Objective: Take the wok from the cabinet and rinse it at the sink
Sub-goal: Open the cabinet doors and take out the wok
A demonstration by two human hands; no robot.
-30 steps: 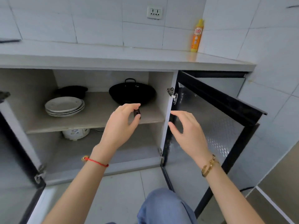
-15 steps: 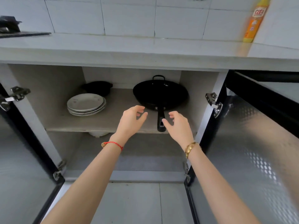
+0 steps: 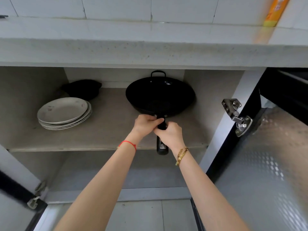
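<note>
A black wok (image 3: 160, 95) sits on the upper shelf (image 3: 108, 130) of the open cabinet, toward the right, with a small loop handle at its far rim. Its long black handle points toward me and overhangs the shelf's front edge. My left hand (image 3: 145, 124) is wrapped around the handle close to the wok's bowl. My right hand (image 3: 170, 134) grips the same handle just below it, so both hands touch each other. The handle's tip shows beneath my right wrist. No sink is in view.
A stack of white plates (image 3: 64, 112) lies on the shelf's left side, with a dark object (image 3: 82, 89) behind it. The right cabinet door (image 3: 266, 155) stands open beside my right arm, its hinge (image 3: 236, 116) protruding. An orange bottle (image 3: 275, 12) stands on the countertop (image 3: 150, 45).
Both hands moved forward from hovering apart and open in front of the shelf and closed on the wok's handle. The view came closer to the cabinet.
</note>
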